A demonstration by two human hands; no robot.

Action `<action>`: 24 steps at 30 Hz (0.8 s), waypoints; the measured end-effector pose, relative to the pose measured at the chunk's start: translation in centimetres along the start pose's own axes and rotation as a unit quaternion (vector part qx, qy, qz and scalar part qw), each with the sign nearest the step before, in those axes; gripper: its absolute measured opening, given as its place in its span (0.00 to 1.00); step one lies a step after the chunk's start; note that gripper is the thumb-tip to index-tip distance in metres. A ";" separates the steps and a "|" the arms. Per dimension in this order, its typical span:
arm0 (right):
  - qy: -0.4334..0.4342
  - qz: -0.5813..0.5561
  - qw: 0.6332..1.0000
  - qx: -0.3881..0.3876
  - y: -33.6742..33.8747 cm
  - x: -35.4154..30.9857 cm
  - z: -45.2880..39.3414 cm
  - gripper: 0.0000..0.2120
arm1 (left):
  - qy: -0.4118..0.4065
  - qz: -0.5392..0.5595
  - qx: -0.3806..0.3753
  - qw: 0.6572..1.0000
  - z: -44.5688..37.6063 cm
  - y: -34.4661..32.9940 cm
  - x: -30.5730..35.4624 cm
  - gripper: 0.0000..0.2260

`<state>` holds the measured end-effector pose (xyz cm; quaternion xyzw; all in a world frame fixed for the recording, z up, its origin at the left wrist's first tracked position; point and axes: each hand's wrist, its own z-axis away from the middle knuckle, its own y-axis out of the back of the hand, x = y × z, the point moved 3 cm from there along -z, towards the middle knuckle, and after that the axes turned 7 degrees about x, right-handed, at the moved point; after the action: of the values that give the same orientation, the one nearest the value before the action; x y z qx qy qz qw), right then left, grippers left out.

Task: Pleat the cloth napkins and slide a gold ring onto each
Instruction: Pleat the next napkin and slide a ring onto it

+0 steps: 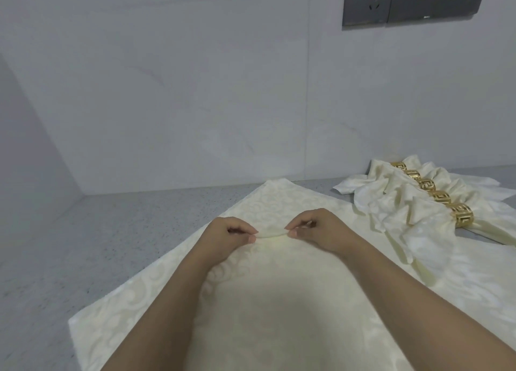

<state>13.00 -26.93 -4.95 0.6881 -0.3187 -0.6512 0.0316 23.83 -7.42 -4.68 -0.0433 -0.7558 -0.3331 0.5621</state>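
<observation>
Head cam: your left hand (233,232) and right hand (315,228) each pinch the same small ridge of the flat cream napkin (265,301) near its middle, thumbs and fingertips closed on the fold. I'd keep both pinches level and pull that ridge straight, so the first pleat runs even across the cloth. No containers here. The finished napkins (413,217) lie in a row on the grey counter (83,245) to your right, five gold rings (462,215) already on them.
</observation>
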 end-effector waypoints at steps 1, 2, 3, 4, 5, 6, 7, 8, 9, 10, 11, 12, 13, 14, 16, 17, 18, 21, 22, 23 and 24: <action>0.009 0.013 1.000 -0.005 0.2 0.1 -0.1 0.06 | -0.010 -0.019 -0.010 1.000 -0.1 0.1 0.0 0.07; 0.022 0.030 0.999 -0.013 0.2 0.1 0.0 0.06 | -0.021 -0.037 -0.018 0.999 -0.1 0.1 0.0 0.08; 0.039 0.050 0.998 -0.023 0.1 0.1 0.1 0.06 | -0.032 -0.055 -0.025 0.998 -0.1 0.1 0.0 0.09; 0.052 0.072 0.996 -0.031 0.1 -0.1 0.3 0.06 | -0.043 -0.072 -0.031 0.996 -0.1 0.1 0.0 0.09; 0.060 0.087 0.994 -0.035 0.1 -0.1 0.4 0.06 | -0.048 -0.088 -0.036 0.994 -0.1 0.0 0.1 0.09; 0.061 0.095 0.993 -0.037 0.2 -0.3 0.4 0.07 | -0.049 -0.101 -0.040 0.993 0.0 0.0 0.2 0.08; 0.055 0.096 0.993 -0.034 0.2 -0.4 0.5 0.07 | -0.047 -0.111 -0.042 0.992 0.1 -0.1 0.4 0.09; 0.047 0.099 0.994 -0.027 0.0 -0.6 0.5 0.07 | -0.044 -0.118 -0.038 0.991 0.1 -0.2 0.5 0.08; 0.050 0.117 0.992 -0.013 -0.2 -0.7 0.4 0.07 | -0.046 -0.124 -0.028 0.991 0.1 -0.3 0.7 0.07; 0.062 0.153 0.986 0.005 -0.6 -0.7 0.2 0.08 | -0.048 -0.130 -0.015 0.990 0.1 -0.5 0.8 0.06; 0.070 0.194 0.978 0.018 -0.9 -0.8 0.1 0.10 | -0.049 -0.135 -0.007 0.990 0.0 -0.7 0.9 0.07; 0.073 0.229 0.970 0.027 -1.2 -1.0 0.1 0.11 | -0.047 -0.140 -0.007 0.989 0.0 -0.8 0.9 0.07; 0.073 0.254 0.964 0.031 -1.5 -1.2 0.2 0.12 | -0.047 -0.145 -0.015 0.988 -0.1 -1.0 0.9 0.07; 0.069 0.272 0.959 0.032 -1.6 -1.4 0.2 0.12 | -0.047 -0.152 -0.025 0.987 -0.1 -1.2 0.9 0.08; 0.057 0.288 0.956 0.028 -1.6 -1.7 0.3 0.13 | -0.044 -0.158 -0.035 0.986 -0.2 -1.3 0.8 0.10; 0.055 0.288 0.956 0.025 -1.6 -1.7 0.3 0.14 | -0.044 -0.160 -0.036 0.985 -0.2 -1.4 0.8 0.11; 0.051 0.288 0.956 0.021 -1.6 -1.8 0.3 0.14 | -0.041 -0.164 -0.036 0.985 -0.3 -1.4 0.8 0.13; 0.024 0.288 0.957 -0.004 -1.9 -1.9 0.1 0.22 | -0.008 -0.164 -0.059 0.985 -0.5 -1.6 0.7 0.18; 0.006 0.292 0.956 -0.016 -1.9 -1.9 0.1 0.24 | 0.010 -0.168 -0.075 0.983 -0.7 -1.6 0.8 0.19; -0.008 0.302 0.953 -0.026 -1.9 -2.0 0.0 0.23 | 0.023 -0.180 -0.092 0.979 -0.8 -1.7 1.0 0.19; -0.009 0.316 0.948 -0.034 -1.9 -2.3 -0.1 0.20 | 0.030 -0.199 -0.108 0.974 -1.0 -1.7 1.3 0.18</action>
<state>13.99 -24.33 -3.83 0.5442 -0.4977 -0.6247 0.2565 23.42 -9.75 -4.14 0.0577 -0.6919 -0.5187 0.4988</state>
